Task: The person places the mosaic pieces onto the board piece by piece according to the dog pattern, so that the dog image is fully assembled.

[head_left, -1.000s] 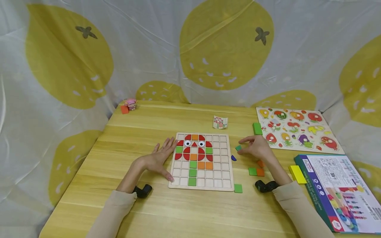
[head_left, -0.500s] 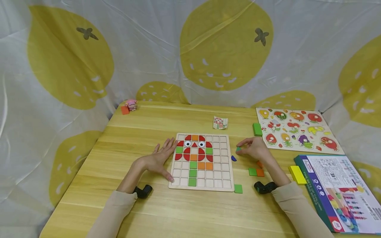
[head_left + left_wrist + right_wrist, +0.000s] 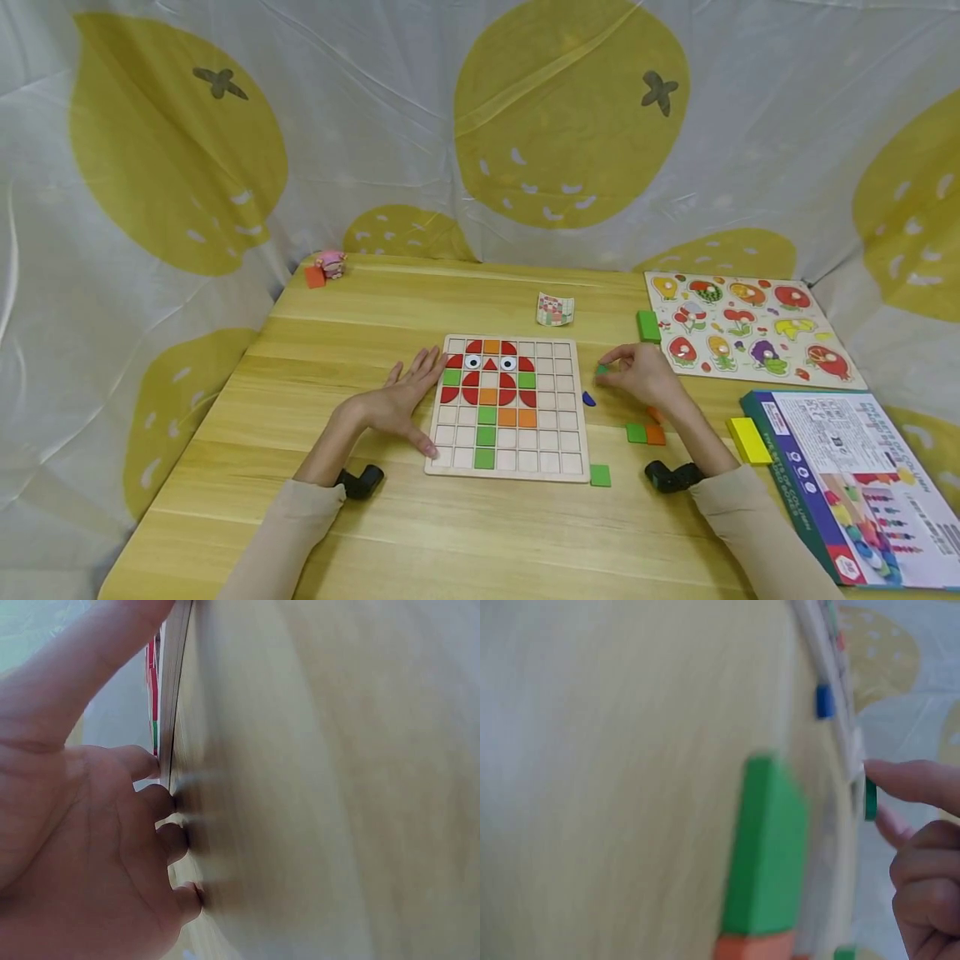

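Against the left edge of a wooden grid board (image 3: pixel 540 437) rests my left hand (image 3: pixel 393 408), fingers spread and thumb at the near-left corner. The left wrist view shows its fingertips (image 3: pixel 176 840) down beside the board's side. My right hand (image 3: pixel 647 372), to the right of the board, pinches a small green tile (image 3: pixel 871 799) between thumb and index finger. Red, green and orange tiles plus two eye pieces (image 3: pixel 508 362) fill part of the grid. Just off the board's right side lies a blue half-round piece (image 3: pixel 589 399).
Nearer my right wrist are a green tile (image 3: pixel 636 432) and an orange tile (image 3: pixel 656 435). Another green tile (image 3: pixel 601 476) lies by the board's near-right corner. A pattern card (image 3: pixel 555 309) is behind the board. A fruit puzzle (image 3: pixel 757 329) and a box (image 3: pixel 862 492) occupy the right side.
My right hand has shifted slightly left, and the pinched green tile has turned so less of it shows between the fingertips. The left hand stays on the board's edge.
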`<state>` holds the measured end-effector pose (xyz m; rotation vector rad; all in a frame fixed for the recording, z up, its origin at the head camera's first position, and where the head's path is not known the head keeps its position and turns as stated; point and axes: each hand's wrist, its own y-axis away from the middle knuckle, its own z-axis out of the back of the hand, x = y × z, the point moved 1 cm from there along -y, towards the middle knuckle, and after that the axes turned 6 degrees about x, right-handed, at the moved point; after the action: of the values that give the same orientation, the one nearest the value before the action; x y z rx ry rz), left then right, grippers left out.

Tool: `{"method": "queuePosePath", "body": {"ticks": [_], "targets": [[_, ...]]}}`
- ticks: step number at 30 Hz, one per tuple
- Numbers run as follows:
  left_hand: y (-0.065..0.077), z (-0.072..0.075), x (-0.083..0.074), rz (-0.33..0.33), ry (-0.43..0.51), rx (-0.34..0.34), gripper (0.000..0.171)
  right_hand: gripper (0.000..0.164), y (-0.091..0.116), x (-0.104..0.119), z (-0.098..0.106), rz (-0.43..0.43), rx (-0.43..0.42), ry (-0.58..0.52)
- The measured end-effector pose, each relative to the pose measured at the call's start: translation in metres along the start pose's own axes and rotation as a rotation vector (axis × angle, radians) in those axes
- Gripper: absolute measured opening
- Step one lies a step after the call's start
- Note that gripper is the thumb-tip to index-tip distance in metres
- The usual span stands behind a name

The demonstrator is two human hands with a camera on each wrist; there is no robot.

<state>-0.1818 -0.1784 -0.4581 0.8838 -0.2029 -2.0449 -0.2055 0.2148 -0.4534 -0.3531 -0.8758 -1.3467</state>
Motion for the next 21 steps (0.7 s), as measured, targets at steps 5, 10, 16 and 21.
{"method": "queuePosePath", "body": {"ticks": [5, 10, 16, 21], "targets": [[0.0, -0.001, 0.0, 0.003, 0.007, 0.002, 0.141, 0.027, 0.016, 0.029, -0.025, 0.046, 0.175, -0.126], [0.0, -0.001, 0.0, 0.001, 0.008, -0.001, 0.14, 0.022, 0.023, 0.04, -0.055, 0.089, 0.221, -0.077], [0.0, 0.0, -0.001, -0.004, 0.003, -0.002, 0.141, 0.022, 0.025, 0.037, -0.062, 0.056, 0.15, -0.072], [0.0, 0.0, 0.0, -0.001, -0.006, -0.004, 0.141, 0.017, 0.027, 0.036, -0.057, 0.032, 0.132, -0.084]]}}
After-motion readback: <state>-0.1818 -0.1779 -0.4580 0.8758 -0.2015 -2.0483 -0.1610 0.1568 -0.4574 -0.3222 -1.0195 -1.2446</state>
